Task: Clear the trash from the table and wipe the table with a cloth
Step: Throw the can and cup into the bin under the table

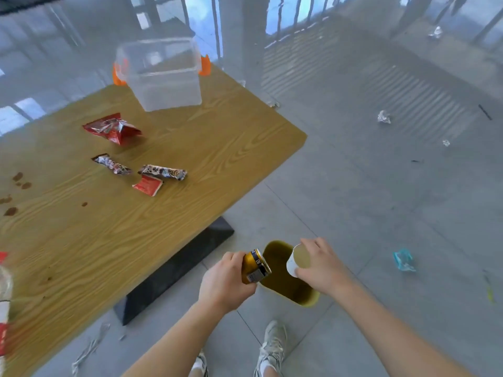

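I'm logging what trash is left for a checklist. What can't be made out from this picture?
- Head view: bottle, cut off by the left edge.
- Bin contents: its floor is hidden behind the can and cup.
- Wrappers: print too blurred to read.
- Floor scraps: too small to identify.

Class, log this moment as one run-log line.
left hand: holds can | right hand: holds paper cup | both over bin | wrappers on table

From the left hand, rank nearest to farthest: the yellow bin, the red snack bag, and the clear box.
From the left hand:
1. Yellow bin, on the floor just right of it.
2. Red snack bag, mid-table, up and left.
3. Clear box, at the table's far end.
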{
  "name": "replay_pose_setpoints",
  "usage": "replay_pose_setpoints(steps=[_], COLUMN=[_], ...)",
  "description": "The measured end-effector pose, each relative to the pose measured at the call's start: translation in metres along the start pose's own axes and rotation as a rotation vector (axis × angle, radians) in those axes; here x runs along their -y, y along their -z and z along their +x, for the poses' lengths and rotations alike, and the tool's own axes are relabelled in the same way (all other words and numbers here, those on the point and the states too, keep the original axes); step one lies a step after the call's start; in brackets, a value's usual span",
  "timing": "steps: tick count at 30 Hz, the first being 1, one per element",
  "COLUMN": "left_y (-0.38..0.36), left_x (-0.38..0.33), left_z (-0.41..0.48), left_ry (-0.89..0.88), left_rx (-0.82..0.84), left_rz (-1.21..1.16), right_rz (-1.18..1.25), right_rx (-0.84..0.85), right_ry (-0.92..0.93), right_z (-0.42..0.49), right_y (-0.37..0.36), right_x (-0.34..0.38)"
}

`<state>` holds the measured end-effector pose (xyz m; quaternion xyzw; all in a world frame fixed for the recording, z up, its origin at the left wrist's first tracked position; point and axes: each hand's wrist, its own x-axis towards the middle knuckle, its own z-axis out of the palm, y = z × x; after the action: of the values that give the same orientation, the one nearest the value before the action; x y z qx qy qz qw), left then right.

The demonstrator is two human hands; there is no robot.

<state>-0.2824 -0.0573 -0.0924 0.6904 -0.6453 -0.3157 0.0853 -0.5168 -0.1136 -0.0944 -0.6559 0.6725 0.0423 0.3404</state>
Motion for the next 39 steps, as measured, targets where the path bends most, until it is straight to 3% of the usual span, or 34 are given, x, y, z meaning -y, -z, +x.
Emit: replay_pose_setpoints(steps=[7, 19, 27, 32, 39], left_y=[-0.108, -0.246, -0.344, -0.375, -0.377], left_x=[0.006, 0.041, 0.080, 0.097, 0.112], left_z=[0.063, 0.145, 0.202, 0.220, 0.211], left_ry=[0.063, 0.017, -0.190, -0.259, -0.269], left_rx=[0.209, 0.295, 0.354, 0.415, 0.362], left_rz=[0.073, 0.268, 0.662, 0.911, 0.843], right_rz=[0.017, 0.069, -0.001, 0.006, 0.038], right_rx=[0.119, 0.082, 0.109, 0.155, 0.170], right_ry=[-0.176, -0.266, -0.264, -0.249, -0.278], right_z=[0.043, 0.128, 0.179, 0.199, 0.197], right_y=[-0.066, -0.172, -0.273, -0.313, -0.317], right_x=[-0.084, -0.159, -0.203, -0.219, -0.230])
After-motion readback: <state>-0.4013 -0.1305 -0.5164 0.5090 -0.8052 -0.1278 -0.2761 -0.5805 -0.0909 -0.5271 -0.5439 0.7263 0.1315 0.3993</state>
